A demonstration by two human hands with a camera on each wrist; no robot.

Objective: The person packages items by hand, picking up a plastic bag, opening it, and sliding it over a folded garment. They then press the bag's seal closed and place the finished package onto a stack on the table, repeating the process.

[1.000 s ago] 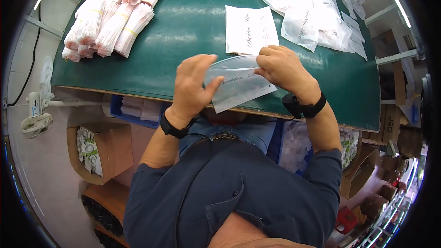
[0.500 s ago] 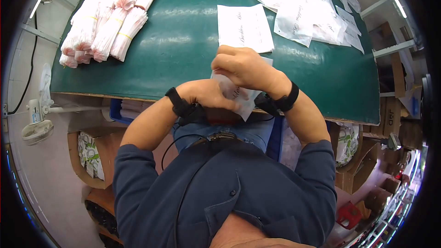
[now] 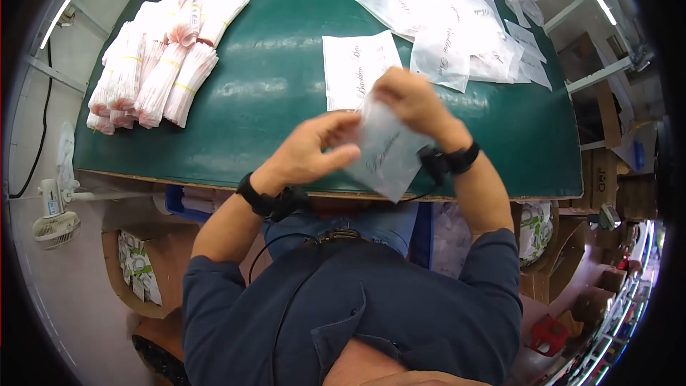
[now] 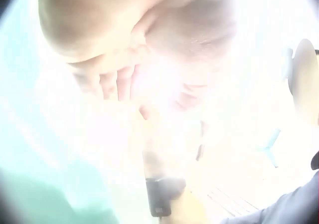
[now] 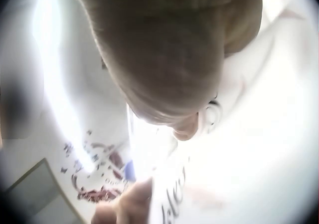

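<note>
Over the near edge of the green table (image 3: 286, 100), both hands hold one frosted plastic bag (image 3: 389, 154) with dark script printed on it. My left hand (image 3: 318, 146) pinches its left side, thumb and fingers closed on the film. My right hand (image 3: 407, 100) grips its upper edge, and the bag hangs tilted down toward my body. The left wrist view is washed out by glare and shows only my palm (image 4: 139, 34). In the right wrist view the back of my right hand (image 5: 169, 49) sits close over the printed bag (image 5: 174, 194).
A flat printed bag (image 3: 357, 68) lies on the table just beyond my hands. A loose heap of the same bags (image 3: 457, 28) lies at the far right. Banded bundles of pink-white packets (image 3: 157, 64) lie far left. Cardboard boxes (image 3: 143, 257) stand under the table.
My hands have lifted off the table's near edge and moved apart. The bag, bunched between them half a second ago, now hangs spread out and tilted.
</note>
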